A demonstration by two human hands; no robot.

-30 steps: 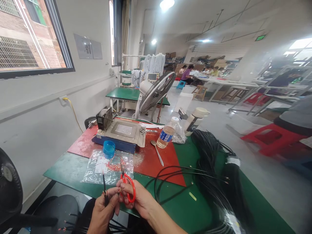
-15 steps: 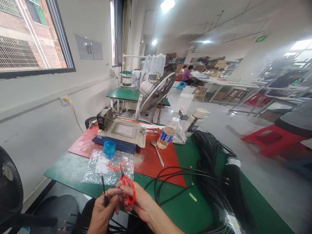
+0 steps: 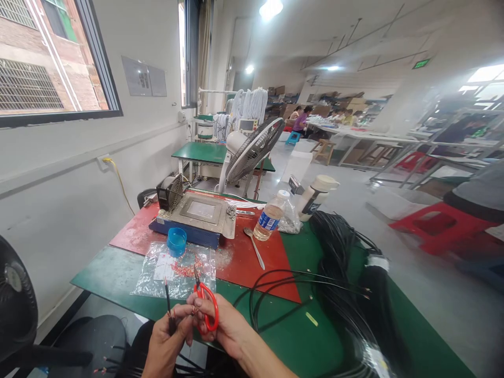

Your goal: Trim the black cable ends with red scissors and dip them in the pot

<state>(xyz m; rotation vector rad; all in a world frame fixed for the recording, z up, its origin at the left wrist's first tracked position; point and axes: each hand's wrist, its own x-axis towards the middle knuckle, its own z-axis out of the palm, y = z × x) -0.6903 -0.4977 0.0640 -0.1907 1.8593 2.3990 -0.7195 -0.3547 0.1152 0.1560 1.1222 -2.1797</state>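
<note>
My left hand (image 3: 163,338) is closed round black cables (image 3: 168,302), one of which points upward with its stripped end showing. My right hand (image 3: 232,325) has red-handled scissors (image 3: 214,302) hooked in it, their blades pointing away from me. The fingertips of both hands meet at thin copper-coloured wire ends, which the fingers partly hide. Just beyond the hands lies a clear plastic bag (image 3: 145,278) scattered with small red and orange bits (image 3: 189,268). On it stands a blue round container (image 3: 176,242).
A blue-based device with a metal top (image 3: 185,233) sits on a red sheet (image 3: 285,281). Nearby are a spoon (image 3: 258,252), a bottle (image 3: 269,220) and a jug (image 3: 317,197). Bundled black cables (image 3: 334,262) cover the table's right side. A fan (image 3: 254,149) stands behind; people sit farther off.
Almost nothing differs. My fingers have shifted very slightly at the wire ends; both hands keep their hold and place.
</note>
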